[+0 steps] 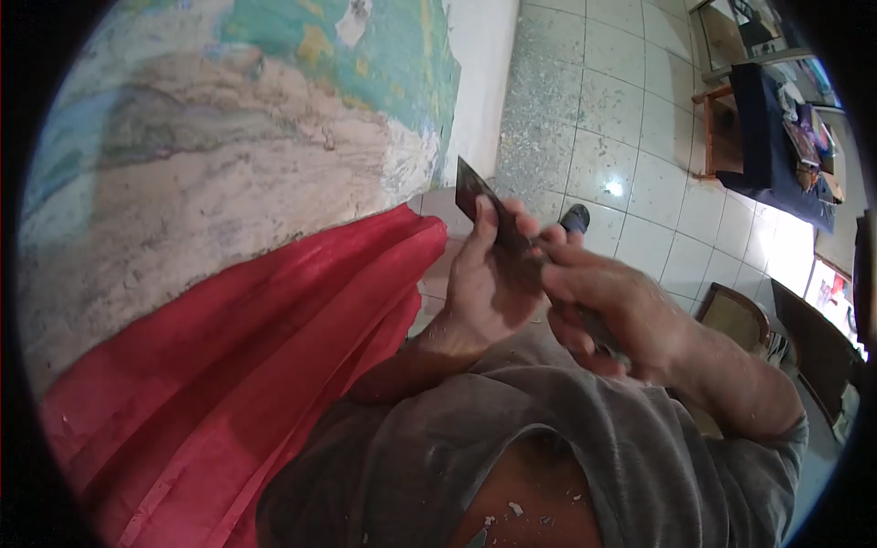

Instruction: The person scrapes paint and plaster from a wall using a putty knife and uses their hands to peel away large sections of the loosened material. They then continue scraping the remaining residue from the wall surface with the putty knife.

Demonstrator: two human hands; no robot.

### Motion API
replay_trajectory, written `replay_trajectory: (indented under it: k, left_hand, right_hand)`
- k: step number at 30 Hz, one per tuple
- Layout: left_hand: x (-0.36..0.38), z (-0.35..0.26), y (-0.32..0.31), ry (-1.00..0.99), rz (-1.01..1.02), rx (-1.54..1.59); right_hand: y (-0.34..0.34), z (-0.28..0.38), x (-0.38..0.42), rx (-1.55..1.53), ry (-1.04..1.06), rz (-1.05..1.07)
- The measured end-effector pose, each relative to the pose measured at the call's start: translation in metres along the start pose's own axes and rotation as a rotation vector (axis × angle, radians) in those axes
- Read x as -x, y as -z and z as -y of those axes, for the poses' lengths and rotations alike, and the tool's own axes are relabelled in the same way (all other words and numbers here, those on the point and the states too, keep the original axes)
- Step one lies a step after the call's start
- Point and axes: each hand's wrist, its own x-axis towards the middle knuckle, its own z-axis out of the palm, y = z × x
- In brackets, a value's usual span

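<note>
scraper (505,230), dark, flat, angular blade (470,186), left fingers (527,225) pinching it, right fingers (585,263) clasping handle (598,331)

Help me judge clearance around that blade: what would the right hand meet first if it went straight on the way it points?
Most likely the left hand, just ahead of the right hand, with its thumb on the dark-bladed tool. They look very close, though depth is unclear.

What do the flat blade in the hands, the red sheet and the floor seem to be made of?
Flat blade: probably metal, dark and dull; it looks thin, with straight edges.
Red sheet: fabric or plastic, unclear; soft folds, slight sheen.
Floor: likely glazed ceramic tile; pale squares with joint lines, a bright reflection.
</note>
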Motion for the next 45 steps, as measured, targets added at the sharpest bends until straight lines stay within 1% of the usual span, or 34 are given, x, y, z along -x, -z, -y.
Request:
replay_trajectory:
  k: [2,3,4,5,6,8,10,11,12,14,15,16,18,19,20,22,23,25,26,28,30,31,32,34,35,36,37,38,40,41,42,44,45]
  left_hand:
    - [0.009,0.009,-0.019,0.056,-0.042,0.004]
    - [0.009,0.008,-0.008,0.011,0.027,0.008]
    - [0.008,0.001,0.005,0.015,0.023,0.007]
    - [0.004,-0.01,0.014,-0.007,0.088,-0.016]
    - [-0.001,-0.013,0.019,-0.046,0.163,-0.042]
    - [0.007,-0.004,0.02,-0.009,0.079,0.007]
    - [-0.003,0.001,0.019,0.013,0.101,-0.079]
    - [0.0,0.004,0.011,0.029,0.056,-0.064]
    - [0.004,0.006,0.006,0.033,0.056,-0.062]
    - [0.01,0.006,0.003,0.037,0.024,-0.028]
    - [0.005,-0.006,0.017,-0.033,0.07,-0.218]
    - [0.007,-0.011,0.03,-0.027,0.065,-0.212]
    - [0.0,-0.022,0.04,-0.016,0.052,0.091]
    - [0.0,-0.017,0.039,-0.035,0.036,-0.007]
    - [-0.003,-0.01,0.035,-0.017,-0.026,0.024]
    - [0.004,0.0,0.023,0.023,-0.02,-0.034]
    - [0.006,0.001,0.019,0.024,-0.019,-0.032]
    - [0.01,-0.002,0.014,0.01,0.009,-0.022]
    - [0.007,-0.007,0.025,0.014,0.002,-0.019]
    - [-0.014,-0.03,0.065,0.013,0.112,0.201]
    - [-0.02,-0.025,0.064,0.028,0.079,0.178]
    - [-0.02,-0.02,0.06,0.022,0.038,0.045]
    - [-0.015,-0.011,0.046,0.015,-0.015,-0.082]
    - [0.001,-0.002,0.026,0.048,-0.033,-0.107]
    - [0.007,-0.001,0.023,0.034,-0.008,-0.072]
    - [0.008,-0.002,0.021,0.021,0.019,-0.038]
    - [0.003,-0.017,0.038,-0.034,0.009,-0.102]
    - [-0.005,-0.02,0.05,-0.032,0.002,-0.099]
    - [-0.026,-0.029,0.063,0.06,0.068,0.13]
    - [-0.026,-0.023,0.057,0.075,0.023,0.119]
    - [-0.021,-0.017,0.043,0.08,0.021,0.121]
    - [-0.005,-0.005,0.014,0.087,-0.031,-0.092]
    - [0.001,0.001,0.012,0.091,0.039,-0.007]
  right_hand:
    - [-0.001,0.003,0.011,-0.039,0.019,0.043]
    - [-0.001,0.005,0.004,0.086,0.044,0.021]
    - [0.0,0.005,-0.002,0.201,0.067,-0.003]
    - [0.008,0.003,-0.024,0.126,0.025,0.119]
    - [0.013,0.004,-0.022,0.134,0.023,0.122]
    - [0.016,0.001,-0.018,0.2,0.037,0.04]
    - [0.012,-0.002,-0.004,0.168,0.057,0.039]
    - [0.009,-0.004,0.003,0.139,0.07,0.031]
    - [0.006,-0.008,0.007,0.136,0.071,0.027]
    - [-0.001,-0.013,0.007,0.223,0.024,-0.025]
    - [-0.002,-0.014,0.002,0.219,0.022,-0.026]
    - [-0.001,-0.018,-0.008,0.221,0.049,-0.016]
    - [0.004,-0.016,-0.037,0.26,0.12,0.022]
    - [0.002,-0.022,-0.041,0.261,0.14,0.044]
    - [0.0,-0.026,-0.034,0.252,0.129,0.051]
    - [0.005,-0.021,-0.012,0.225,0.182,-0.009]
    - [0.008,-0.031,-0.008,0.34,0.278,0.035]
    - [0.009,-0.033,-0.027,0.333,0.293,0.015]
    - [0.008,-0.035,-0.037,0.316,0.31,-0.012]
    - [0.005,-0.034,-0.06,0.297,0.352,-0.057]
    - [0.002,-0.035,-0.075,0.274,0.396,-0.104]
    - [0.014,-0.04,-0.07,0.422,0.551,-0.061]
    - [0.02,-0.045,-0.054,0.417,0.546,-0.069]
    - [0.021,-0.042,-0.025,0.896,0.632,-0.061]
    - [0.02,-0.041,-0.031,0.897,0.631,-0.058]
    - [0.019,-0.04,-0.042,0.827,0.629,-0.07]
    - [0.017,-0.043,-0.053,0.747,0.622,-0.087]
    - [0.014,-0.048,-0.064,0.67,0.61,-0.1]
    - [0.011,-0.042,-0.08,0.538,0.613,-0.113]
    - [0.008,-0.023,-0.062,0.329,0.292,-0.132]
    - [0.014,-0.024,-0.053,0.325,0.292,-0.136]
    - [0.03,-0.039,-0.029,1.098,0.822,-0.076]
    - [0.014,-0.028,-0.012,0.695,0.436,-0.052]
